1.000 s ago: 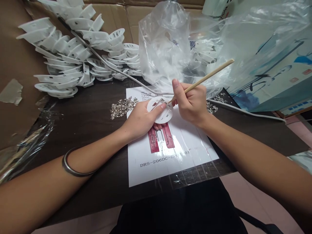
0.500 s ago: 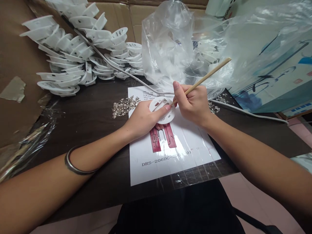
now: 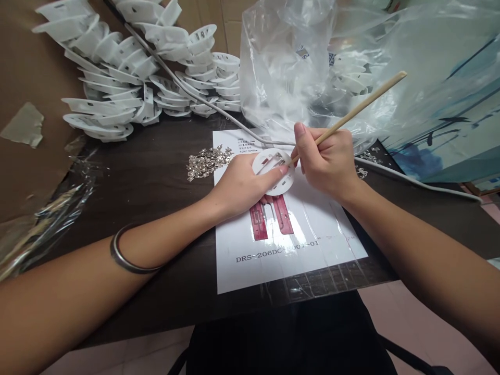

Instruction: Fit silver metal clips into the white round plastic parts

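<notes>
A round white plastic cover with slots (image 3: pixel 269 179) is gripped by my left hand (image 3: pixel 244 182), thumb across its face and fingers underneath. My right hand (image 3: pixel 326 156) is closed round a wooden chopstick (image 3: pixel 361 108), which slants up to the right. The chopstick's lower end meets the cover's right side, close to my left thumb; the exact contact spot is too small to make out. Beneath both hands lies a printed sheet (image 3: pixel 289 271) with a red and white picture. Left of the cover is a heap of small metal clips (image 3: pixel 209 161).
Stacks of white plastic covers (image 3: pixel 105 99) stand at the back left. Behind my hands is a clear plastic bag (image 3: pixel 281 78). A grey cable (image 3: pixel 203 101) crosses the table. More metal pieces (image 3: pixel 371 156) lie right of my right hand. A painted box (image 3: pixel 441 130) stands at the right.
The whole view has shifted, so the table and both hands appear farther right. The chopstick leans slightly lower. Both hands keep their holds on the cover and chopstick.
</notes>
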A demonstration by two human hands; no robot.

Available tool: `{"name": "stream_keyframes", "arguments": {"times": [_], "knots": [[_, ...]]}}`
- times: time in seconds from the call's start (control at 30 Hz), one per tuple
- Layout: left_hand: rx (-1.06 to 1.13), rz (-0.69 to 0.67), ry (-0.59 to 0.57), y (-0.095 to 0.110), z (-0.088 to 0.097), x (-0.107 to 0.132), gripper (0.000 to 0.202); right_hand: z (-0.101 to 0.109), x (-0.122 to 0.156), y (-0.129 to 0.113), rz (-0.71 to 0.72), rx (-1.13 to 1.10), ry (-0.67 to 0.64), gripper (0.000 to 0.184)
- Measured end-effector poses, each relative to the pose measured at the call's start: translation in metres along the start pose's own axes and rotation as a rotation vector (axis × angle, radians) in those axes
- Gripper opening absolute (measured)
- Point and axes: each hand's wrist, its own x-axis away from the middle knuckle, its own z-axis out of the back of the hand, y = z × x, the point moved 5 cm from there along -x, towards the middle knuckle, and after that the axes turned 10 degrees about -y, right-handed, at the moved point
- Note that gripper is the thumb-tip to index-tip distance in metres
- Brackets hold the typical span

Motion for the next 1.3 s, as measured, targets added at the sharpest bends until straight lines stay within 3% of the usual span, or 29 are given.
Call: {"name": "stream_keyframes", "arguments": {"times": [0.33,0.73,1.3], "knots": [[-0.078,-0.086,-0.02,-0.0006,-0.0007,0.0007,0.014,-0.0087,0.0012,0.0037,-0.064,-0.003,-0.151,0.056],[0.074,0.04,-0.037,-0.0013,-0.0022,0.0003,0.017,-0.001,0.0027,0.0021,-0.093,-0.015,0.032,0.058],[-0.05,-0.001,-0.004,0.001,-0.0006,-0.0004,0.016,-0.002,0.0015,0.0014,-0.067,0.007,0.033,0.065]]}}
